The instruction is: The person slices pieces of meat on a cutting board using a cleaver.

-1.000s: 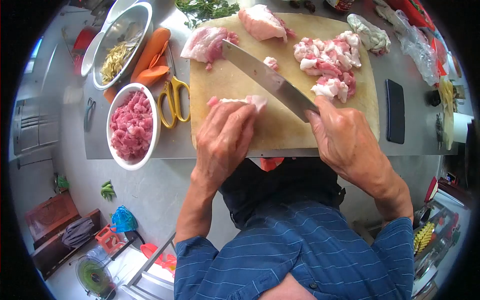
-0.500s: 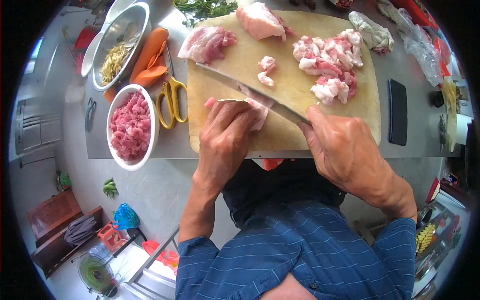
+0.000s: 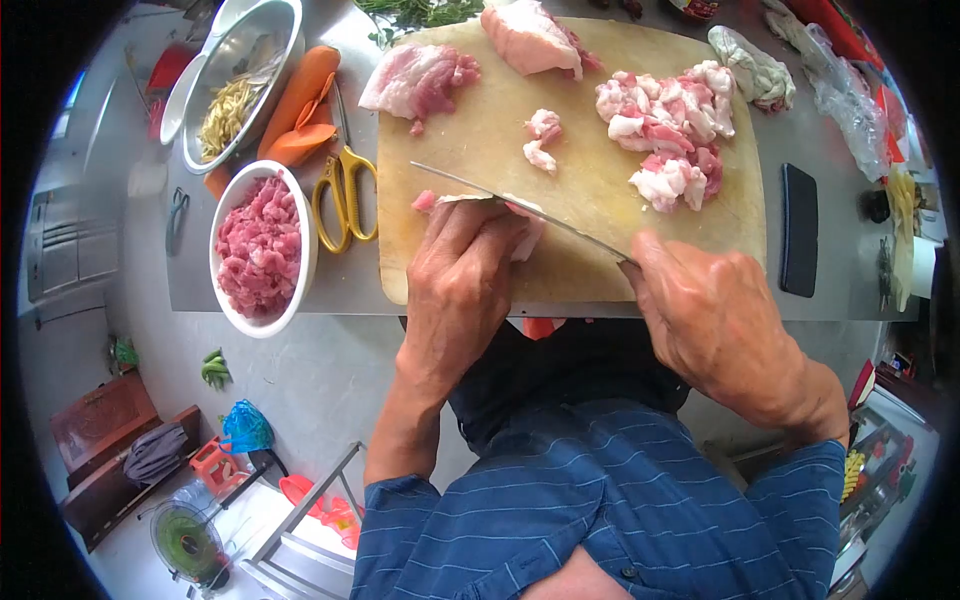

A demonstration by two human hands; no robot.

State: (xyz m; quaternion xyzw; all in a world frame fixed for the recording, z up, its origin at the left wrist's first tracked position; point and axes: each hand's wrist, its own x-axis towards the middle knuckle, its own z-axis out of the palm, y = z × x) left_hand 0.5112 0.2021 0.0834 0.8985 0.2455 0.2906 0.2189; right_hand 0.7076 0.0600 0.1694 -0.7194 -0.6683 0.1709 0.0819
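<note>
My right hand [image 3: 705,310] grips the handle of a long knife [image 3: 575,232], its blade edge-on and slanting up to the left. Under the curled fingers of my left hand [image 3: 462,275] a piece of pork [image 3: 528,240] is pressed to the wooden cutting board [image 3: 430,135]; most of it is hidden. The blade crosses at the far side of that piece, close to my left fingertips. Farther back on the board lie a fatty pork slab [image 3: 415,80], a chunk with skin [image 3: 530,38], small scraps [image 3: 542,140] and a pile of fatty pieces [image 3: 670,120].
Left of the board are yellow-handled scissors [image 3: 342,200], a white bowl of cut meat [image 3: 260,245], carrots [image 3: 300,100] and a metal bowl [image 3: 195,165] with pale yellow strips. To the right lie a phone [image 3: 798,230], a cloth [image 3: 752,68] and a plastic bag [image 3: 850,105].
The knife has turned from showing its flat side to edge-on, and its tip has moved down and right. My right hand has shifted slightly right and down; my left still presses the pork.
</note>
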